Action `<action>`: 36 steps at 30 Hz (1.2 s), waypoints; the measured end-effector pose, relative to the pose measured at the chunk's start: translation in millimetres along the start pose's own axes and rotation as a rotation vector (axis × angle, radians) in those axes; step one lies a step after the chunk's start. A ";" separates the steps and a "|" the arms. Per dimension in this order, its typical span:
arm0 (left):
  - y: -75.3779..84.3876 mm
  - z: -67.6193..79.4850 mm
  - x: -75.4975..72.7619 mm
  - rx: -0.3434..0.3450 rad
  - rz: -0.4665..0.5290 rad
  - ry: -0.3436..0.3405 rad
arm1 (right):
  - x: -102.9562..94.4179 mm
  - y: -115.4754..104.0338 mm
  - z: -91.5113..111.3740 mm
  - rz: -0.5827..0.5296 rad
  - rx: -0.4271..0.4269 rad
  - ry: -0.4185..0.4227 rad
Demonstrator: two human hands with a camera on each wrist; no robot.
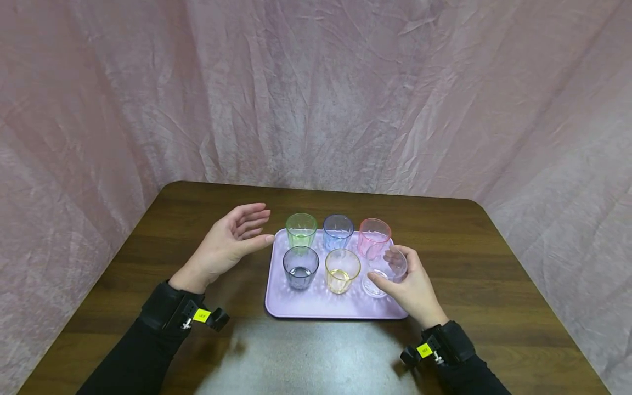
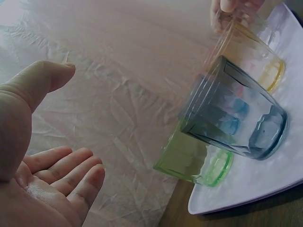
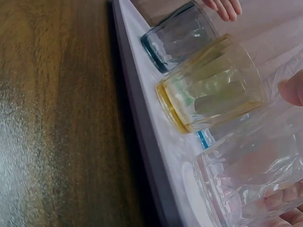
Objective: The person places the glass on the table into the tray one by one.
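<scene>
A clear drinking glass (image 1: 380,269) is at the front right of a lilac tray (image 1: 316,310). My right hand (image 1: 412,285) holds it from the right, thumb on the near side and fingers round the far side; these fingers (image 3: 284,198) show through its wall in the right wrist view. My left hand (image 1: 229,241) hovers left of the tray, fingers loosely extended and palm facing the glasses, holding nothing. Nearest to it are a green glass (image 1: 301,230) and a grey-blue glass (image 1: 300,269). A yellow glass (image 1: 342,271) stands between the grey-blue and clear ones.
Along the back of the tray, a blue glass (image 1: 338,233) and a pink glass (image 1: 373,237) stand beside the green one. The tray lies on a dark brown wooden table (image 1: 494,307). Behind the table hangs a pink crushed-fabric curtain (image 1: 316,99).
</scene>
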State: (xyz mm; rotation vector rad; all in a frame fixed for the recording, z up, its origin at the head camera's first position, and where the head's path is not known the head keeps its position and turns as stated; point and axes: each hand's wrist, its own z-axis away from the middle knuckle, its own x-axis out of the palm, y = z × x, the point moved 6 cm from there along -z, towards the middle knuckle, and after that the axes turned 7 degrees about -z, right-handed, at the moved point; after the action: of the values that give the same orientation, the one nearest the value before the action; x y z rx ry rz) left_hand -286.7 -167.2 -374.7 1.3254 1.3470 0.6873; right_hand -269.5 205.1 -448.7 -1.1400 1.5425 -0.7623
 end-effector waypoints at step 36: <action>-14.1 8.6 6.6 -0.048 -0.009 -0.006 | 0.6 5.4 8.3 0.018 0.022 0.003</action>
State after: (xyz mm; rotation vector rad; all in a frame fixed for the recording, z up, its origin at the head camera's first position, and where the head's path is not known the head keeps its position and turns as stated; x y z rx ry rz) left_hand -281.9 -166.3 -391.9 1.2808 1.3234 0.7053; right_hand -263.1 207.1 -456.1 -1.1078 1.5420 -0.7675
